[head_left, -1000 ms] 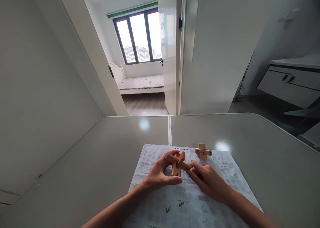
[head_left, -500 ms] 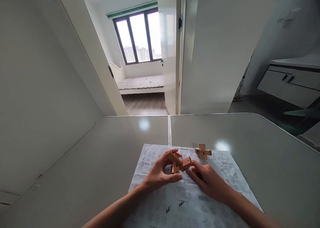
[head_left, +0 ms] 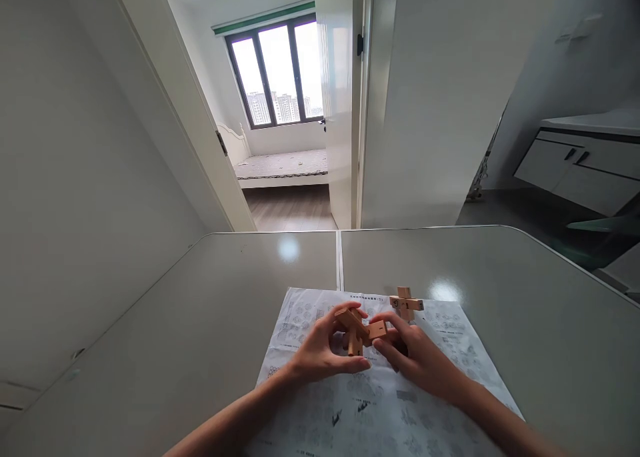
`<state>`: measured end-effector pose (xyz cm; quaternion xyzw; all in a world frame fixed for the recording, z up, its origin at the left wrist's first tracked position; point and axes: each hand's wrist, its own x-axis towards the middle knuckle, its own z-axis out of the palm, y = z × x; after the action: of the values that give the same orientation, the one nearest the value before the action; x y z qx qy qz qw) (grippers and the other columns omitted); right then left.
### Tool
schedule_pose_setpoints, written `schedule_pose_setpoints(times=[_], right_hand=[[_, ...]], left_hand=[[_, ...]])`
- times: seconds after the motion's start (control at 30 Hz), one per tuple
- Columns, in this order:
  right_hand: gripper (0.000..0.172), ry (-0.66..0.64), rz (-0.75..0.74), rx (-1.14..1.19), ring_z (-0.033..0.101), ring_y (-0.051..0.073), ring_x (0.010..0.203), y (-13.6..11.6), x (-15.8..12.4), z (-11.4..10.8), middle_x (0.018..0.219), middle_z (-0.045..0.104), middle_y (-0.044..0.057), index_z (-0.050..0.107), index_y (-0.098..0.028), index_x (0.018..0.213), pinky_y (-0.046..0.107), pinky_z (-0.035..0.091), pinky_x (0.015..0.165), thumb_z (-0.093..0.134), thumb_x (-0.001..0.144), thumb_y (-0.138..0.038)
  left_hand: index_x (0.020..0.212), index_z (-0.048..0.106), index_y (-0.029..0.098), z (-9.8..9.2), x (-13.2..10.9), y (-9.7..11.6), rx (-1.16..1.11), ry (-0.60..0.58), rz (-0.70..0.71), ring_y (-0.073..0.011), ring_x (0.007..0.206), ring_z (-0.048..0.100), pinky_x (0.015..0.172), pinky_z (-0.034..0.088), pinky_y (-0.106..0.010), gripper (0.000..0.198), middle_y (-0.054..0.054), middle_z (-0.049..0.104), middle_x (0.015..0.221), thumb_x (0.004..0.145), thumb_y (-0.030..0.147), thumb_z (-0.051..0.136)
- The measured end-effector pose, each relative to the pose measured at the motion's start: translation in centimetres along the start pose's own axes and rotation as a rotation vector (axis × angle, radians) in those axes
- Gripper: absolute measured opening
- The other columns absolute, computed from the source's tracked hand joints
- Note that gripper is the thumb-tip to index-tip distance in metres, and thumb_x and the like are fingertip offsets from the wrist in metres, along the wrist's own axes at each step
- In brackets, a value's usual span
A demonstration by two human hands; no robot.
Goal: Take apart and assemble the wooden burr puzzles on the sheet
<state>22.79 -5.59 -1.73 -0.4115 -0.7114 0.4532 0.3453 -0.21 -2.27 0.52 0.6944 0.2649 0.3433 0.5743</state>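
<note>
My left hand (head_left: 320,351) curls around a cluster of interlocking wooden puzzle pieces (head_left: 355,340), fingers over the top and thumb along the near side. A notched bar slants across this cluster, and another piece points down toward my thumb. On its right side, a wooden puzzle block (head_left: 379,330) with a small dark mark touches the cluster. My right hand (head_left: 420,357) pinches that block's outer end between thumb and fingers. How the pieces join is partly hidden by my fingers. Both hands are just above the printed sheet (head_left: 325,410).
Beyond my right hand, a small cross of joined wooden pieces (head_left: 406,305) with dark marks rests at the sheet's far edge. The sheet shows small diagrams and lies on a glossy grey table (head_left: 175,350). An open door (head_left: 340,110) stands past the table, with a bed (head_left: 285,165) behind.
The cluster in my left hand has tipped and shifted slightly toward me. My right fingers have moved farther over the block, which now lies more level.
</note>
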Motion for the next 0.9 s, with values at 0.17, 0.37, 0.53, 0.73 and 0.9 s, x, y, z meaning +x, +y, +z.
schedule_pose_setpoints(times=[0.17,0.37,0.53,0.73,0.9], right_hand=[[0.032,0.012,-0.016,0.050,0.048,0.013,0.054,-0.17,0.15,-0.16,0.063,0.057,-0.006,0.057,-0.022,0.118,0.026,0.038,0.055,0.052,0.104,-0.050],[0.036,0.016,-0.016,0.061,0.046,0.013,0.054,-0.17,0.17,-0.30,0.064,0.056,-0.005,0.060,-0.021,0.120,0.026,0.036,0.054,0.053,0.103,-0.052],[0.038,0.037,-0.018,0.039,0.046,0.013,0.055,-0.22,0.19,-0.35,0.063,0.056,-0.006,0.061,-0.020,0.122,0.026,0.037,0.054,0.055,0.102,-0.052],[0.035,0.056,-0.031,0.026,0.048,0.014,0.056,-0.02,0.10,-0.20,0.062,0.055,-0.006,0.064,-0.022,0.118,0.027,0.039,0.056,0.055,0.102,-0.052],[0.032,0.051,-0.043,0.042,0.047,0.014,0.056,0.02,0.08,-0.02,0.062,0.053,-0.006,0.062,-0.022,0.116,0.026,0.039,0.056,0.053,0.103,-0.050]], left_hand=[[0.142,0.052,0.029,0.03,0.00,-0.06,-0.013,-0.002,-0.007,-0.0254,0.111,0.065,0.092,0.054,-0.035,0.081,-0.010,0.058,0.136,0.071,0.037,0.091],[0.142,0.051,0.028,0.07,-0.03,-0.25,-0.029,-0.003,-0.028,-0.0262,0.113,0.065,0.094,0.054,-0.036,0.083,-0.011,0.058,0.135,0.070,0.037,0.092],[0.142,0.052,0.028,0.02,0.04,-0.32,-0.020,-0.003,-0.018,-0.0266,0.116,0.064,0.096,0.054,-0.037,0.082,-0.010,0.058,0.135,0.071,0.036,0.092],[0.141,0.052,0.028,-0.01,0.07,-0.15,-0.003,-0.003,-0.011,-0.0259,0.115,0.065,0.097,0.054,-0.037,0.081,-0.009,0.060,0.135,0.071,0.035,0.091],[0.141,0.051,0.028,0.18,-0.01,0.17,-0.022,-0.002,-0.010,-0.0247,0.112,0.067,0.096,0.054,-0.037,0.081,-0.009,0.060,0.134,0.070,0.032,0.092]])
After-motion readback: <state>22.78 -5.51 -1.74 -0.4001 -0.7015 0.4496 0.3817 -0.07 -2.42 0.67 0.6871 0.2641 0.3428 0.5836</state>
